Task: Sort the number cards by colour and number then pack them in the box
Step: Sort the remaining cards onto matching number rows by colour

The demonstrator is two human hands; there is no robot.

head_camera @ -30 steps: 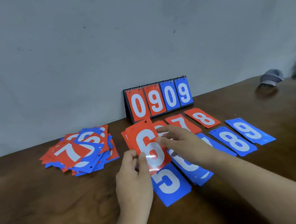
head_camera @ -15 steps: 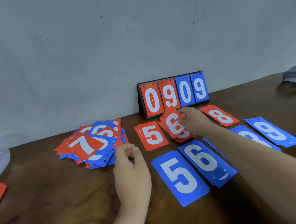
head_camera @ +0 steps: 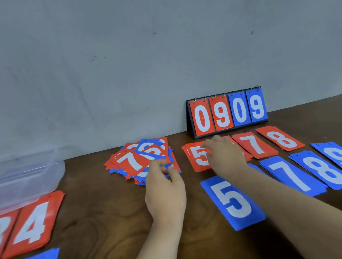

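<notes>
While the right hand [head_camera: 225, 157] lies flat between the red 5 [head_camera: 197, 158] and the red 7 [head_camera: 253, 144], the left hand [head_camera: 165, 188] curls at the mixed pile [head_camera: 139, 159], grip unclear, so sorting seems unfinished, the next move probably needs one card lifted alone, and the box [head_camera: 20, 177] stands far left.

Left hand [head_camera: 165, 189]: my fingers curl inward, thumb close to my forefinger.
Right hand [head_camera: 225, 157]: I reach farther forward, palm down, fingers stretched flat.

a dark brown wood-grain surface [head_camera: 95, 224] fills the lower half of the frame; a plain grey scuffed wall [head_camera: 117, 61] rises behind it.
</notes>
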